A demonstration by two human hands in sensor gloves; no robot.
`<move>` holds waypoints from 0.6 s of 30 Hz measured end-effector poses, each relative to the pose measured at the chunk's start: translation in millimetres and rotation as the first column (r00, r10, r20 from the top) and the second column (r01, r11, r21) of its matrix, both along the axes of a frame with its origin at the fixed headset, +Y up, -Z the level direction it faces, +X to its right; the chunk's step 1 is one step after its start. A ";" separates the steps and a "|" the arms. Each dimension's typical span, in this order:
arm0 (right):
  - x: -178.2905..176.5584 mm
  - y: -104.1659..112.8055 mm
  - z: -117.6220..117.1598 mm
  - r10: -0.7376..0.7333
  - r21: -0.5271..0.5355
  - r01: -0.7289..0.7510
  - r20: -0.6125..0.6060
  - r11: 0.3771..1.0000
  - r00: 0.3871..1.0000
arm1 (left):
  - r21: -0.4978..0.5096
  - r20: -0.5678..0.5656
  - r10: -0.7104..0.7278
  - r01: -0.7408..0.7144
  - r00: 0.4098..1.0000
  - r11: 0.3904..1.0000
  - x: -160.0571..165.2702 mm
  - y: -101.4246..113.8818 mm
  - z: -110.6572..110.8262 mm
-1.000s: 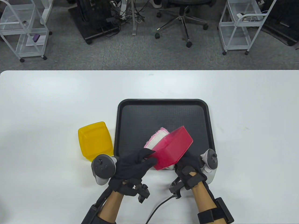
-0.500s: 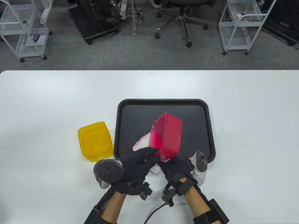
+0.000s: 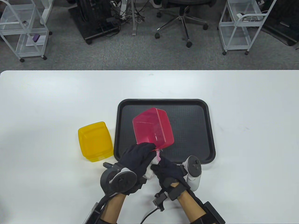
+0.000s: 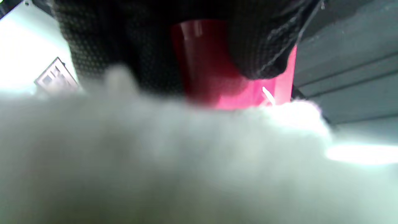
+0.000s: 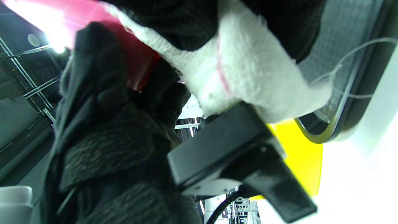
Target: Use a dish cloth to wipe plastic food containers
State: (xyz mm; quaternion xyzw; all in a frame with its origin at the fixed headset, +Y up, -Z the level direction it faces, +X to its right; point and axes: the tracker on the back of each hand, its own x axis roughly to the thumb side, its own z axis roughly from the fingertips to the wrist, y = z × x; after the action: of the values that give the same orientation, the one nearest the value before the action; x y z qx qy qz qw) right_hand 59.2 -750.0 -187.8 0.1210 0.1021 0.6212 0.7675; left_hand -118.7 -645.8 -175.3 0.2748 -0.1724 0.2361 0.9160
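A translucent red container (image 3: 151, 128) is held tilted above the black tray (image 3: 163, 101). My left hand (image 3: 149, 149) grips its near edge; it shows red in the left wrist view (image 4: 211, 62) under my gloved fingers (image 4: 255, 46). My right hand (image 3: 160, 164) holds the bunched white dish cloth (image 3: 150, 169) with pink trim, just below the container's near end and against my left hand. The cloth shows close up in the right wrist view (image 5: 248, 71) and as a blur in the left wrist view (image 4: 155, 155). A yellow container (image 3: 95, 141) sits on the table left of the tray.
The white table (image 3: 245, 116) stretches wide on both sides. The tray's rim (image 5: 357, 93) and the yellow container (image 5: 304, 155) show in the right wrist view. Carts and an office chair stand on the floor beyond the far edge.
The red container has swung from pointing right to pointing up and left. Both hands have moved closer together. The cloth has gone from behind the container to between the hands.
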 end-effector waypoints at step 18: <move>61.2 15.1 -16.7 -0.249 0.095 0.230 0.306 0.968 0.919 | -0.240 0.243 0.159 -0.099 0.957 0.966 6.7 -1.6 -5.7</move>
State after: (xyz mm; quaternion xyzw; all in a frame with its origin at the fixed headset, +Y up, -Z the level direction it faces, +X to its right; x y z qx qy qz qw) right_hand 120.4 -734.9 -204.6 0.0536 -0.0553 0.5366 0.8403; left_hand -112.0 -647.5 -180.9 0.1466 -0.2449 0.3478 0.8931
